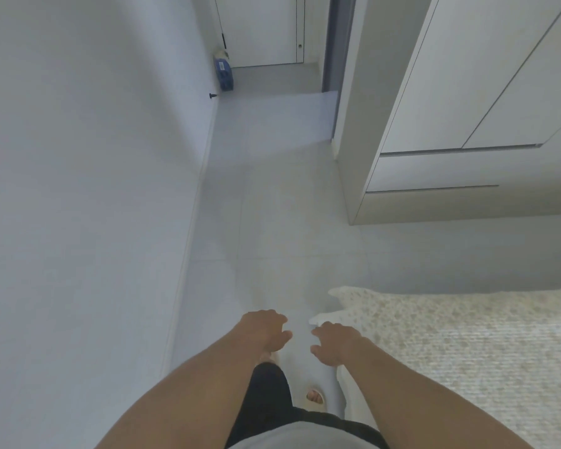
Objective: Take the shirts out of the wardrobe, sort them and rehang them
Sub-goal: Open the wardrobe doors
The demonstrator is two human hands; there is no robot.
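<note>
The fingers of the left hand are hanging loosely curled and holding nothing, and the fingers of the right hand are doing the same, a little apart from each other, with only pale floor showing in the gap between the two hands. Both bare forearms are reaching forward from the bottom of the frame, low in the centre. Under them a dark trouser leg and one foot in a light sandal are showing. Just beside the right hand, at the lower right, a bed with a cream patterned cover is lying, and its corner is coming close to the fingers. In the upper right the wardrobe is standing with its pale doors closed, so I cannot tell where the shirts are. A plain wall is filling the left side. At the top centre a white door is standing at the end of the passage, and a blue box is leaning against the wall near it.
</note>
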